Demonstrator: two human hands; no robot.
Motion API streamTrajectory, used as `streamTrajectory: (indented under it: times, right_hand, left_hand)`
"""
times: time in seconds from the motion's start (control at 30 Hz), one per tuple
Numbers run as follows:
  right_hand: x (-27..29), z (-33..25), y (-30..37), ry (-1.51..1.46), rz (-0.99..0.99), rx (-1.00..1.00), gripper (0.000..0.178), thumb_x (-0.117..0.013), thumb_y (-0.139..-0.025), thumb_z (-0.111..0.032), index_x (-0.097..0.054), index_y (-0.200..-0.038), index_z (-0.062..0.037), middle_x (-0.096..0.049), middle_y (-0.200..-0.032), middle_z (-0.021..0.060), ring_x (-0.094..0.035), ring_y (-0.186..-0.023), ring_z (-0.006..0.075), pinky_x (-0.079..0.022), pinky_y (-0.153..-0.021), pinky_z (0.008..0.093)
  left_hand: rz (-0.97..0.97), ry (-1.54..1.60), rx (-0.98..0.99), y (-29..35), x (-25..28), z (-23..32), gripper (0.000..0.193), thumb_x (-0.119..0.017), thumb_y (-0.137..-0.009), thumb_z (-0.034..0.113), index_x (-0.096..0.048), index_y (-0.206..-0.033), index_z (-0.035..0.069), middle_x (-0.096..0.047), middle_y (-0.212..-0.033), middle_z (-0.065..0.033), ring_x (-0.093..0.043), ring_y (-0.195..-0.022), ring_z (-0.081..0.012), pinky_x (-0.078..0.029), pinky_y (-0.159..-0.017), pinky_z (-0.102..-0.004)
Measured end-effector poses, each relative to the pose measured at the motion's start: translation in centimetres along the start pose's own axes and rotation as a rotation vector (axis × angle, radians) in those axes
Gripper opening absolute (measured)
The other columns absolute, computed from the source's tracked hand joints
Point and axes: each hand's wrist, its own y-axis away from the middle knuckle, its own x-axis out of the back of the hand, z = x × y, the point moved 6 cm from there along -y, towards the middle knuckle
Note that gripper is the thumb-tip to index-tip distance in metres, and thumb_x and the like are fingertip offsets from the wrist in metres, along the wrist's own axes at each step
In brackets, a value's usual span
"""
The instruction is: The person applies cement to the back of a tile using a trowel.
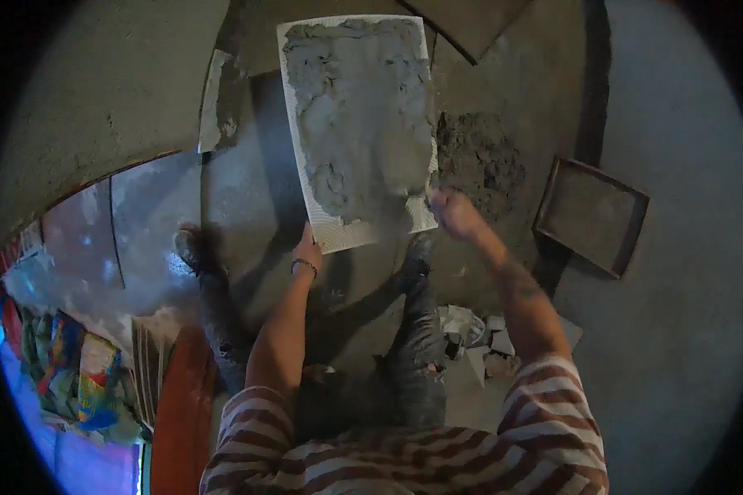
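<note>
A large pale rectangular tile (347, 239) with a ridged back is held out in front of me. Wet grey mortar (347, 99) covers most of it, leaving a bare margin along the edges. My left hand (307, 252) is closed on the tile's near left corner. At its near right edge, my right hand (458, 214) grips what looks like a trowel (413, 177). The blade lies against the mortar and blends in with it, so its outline is hard to make out.
A shallow square tray (594, 216) sits on the floor to the right. Rough mortar (487, 153) lies beyond my right hand. Broken tile pieces (479, 346) lie near my right leg. Colourful bags (99, 375) and an orange board (182, 412) are at the lower left.
</note>
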Motion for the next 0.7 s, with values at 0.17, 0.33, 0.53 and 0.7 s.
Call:
streamTrajectory:
  times: [0.17,0.33,0.53,0.7]
  right_hand:
    - [-0.7,-5.9,7.9,-0.093,-0.087,-0.412,0.047,-0.040,-0.094,-0.043,-0.057,-0.083,0.0001,-0.055,-0.062,0.0085,-0.054,-0.050,0.0172,-0.043,-0.046,0.0347]
    - [0.4,-2.5,7.1,-0.330,-0.041,-0.464,0.046,-0.041,-0.094,-0.041,-0.055,-0.079,0.0003,-0.053,-0.057,0.0087,-0.051,-0.045,0.0169,-0.041,-0.043,0.0340]
    - [-10.5,-6.6,12.1,-0.651,-0.232,-0.495,0.040,-0.045,-0.092,-0.040,-0.058,-0.090,-0.0026,-0.052,-0.057,0.0037,-0.049,-0.043,0.0141,-0.036,-0.037,0.0301]
    - [-15.7,-9.4,13.7,-1.053,-0.106,-0.719,0.034,-0.050,-0.091,-0.036,-0.061,-0.097,-0.0040,-0.052,-0.056,0.0105,-0.050,-0.042,0.0215,-0.041,-0.040,0.0348]
  left_hand:
    - [0.062,-0.152,0.121,0.2,4.2,-6.0,0.061,-0.050,-0.085,0.008,-0.027,-0.141,0.018,-0.055,-0.120,-0.0199,-0.054,-0.107,-0.0392,-0.042,-0.090,-0.0461]
    - [0.040,0.004,0.003,0.6,2.5,-4.2,0.056,-0.050,-0.083,0.008,-0.034,-0.136,0.018,-0.057,-0.118,-0.0171,-0.053,-0.108,-0.0376,-0.042,-0.090,-0.0448]
    - [0.014,-0.046,0.053,-0.5,2.1,-6.0,0.056,-0.056,-0.083,0.014,-0.036,-0.135,0.016,-0.058,-0.117,-0.0150,-0.054,-0.108,-0.0337,-0.043,-0.090,-0.0415]
    - [0.103,0.011,0.028,1.0,3.4,-5.9,0.057,-0.055,-0.084,0.014,-0.035,-0.138,0.013,-0.063,-0.104,-0.0145,-0.060,-0.094,-0.0197,-0.046,-0.082,-0.0328]
